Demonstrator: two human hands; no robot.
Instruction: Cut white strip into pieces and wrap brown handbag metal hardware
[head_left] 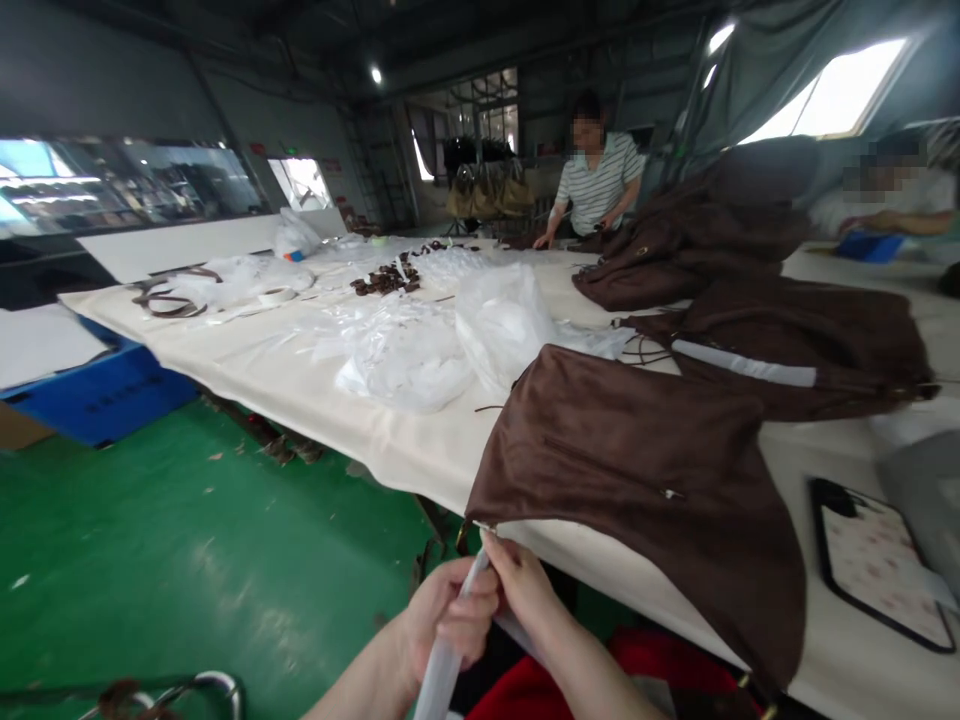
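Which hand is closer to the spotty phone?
Right. The right hand is left of the phone, by a corner of the brown bag; the left hand is farther left, gripping a white strip.

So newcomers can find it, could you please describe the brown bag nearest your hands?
Find the white table, then its near edge. There, one corner beside the right hand, lies the brown bag. The bag behind bears a pale strip across; this one doesn't.

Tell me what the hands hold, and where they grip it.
A whitish strip: the left hand grips it partway along, the right hand near a corner of the brown bag. Whether the right also holds the bag cannot be told.
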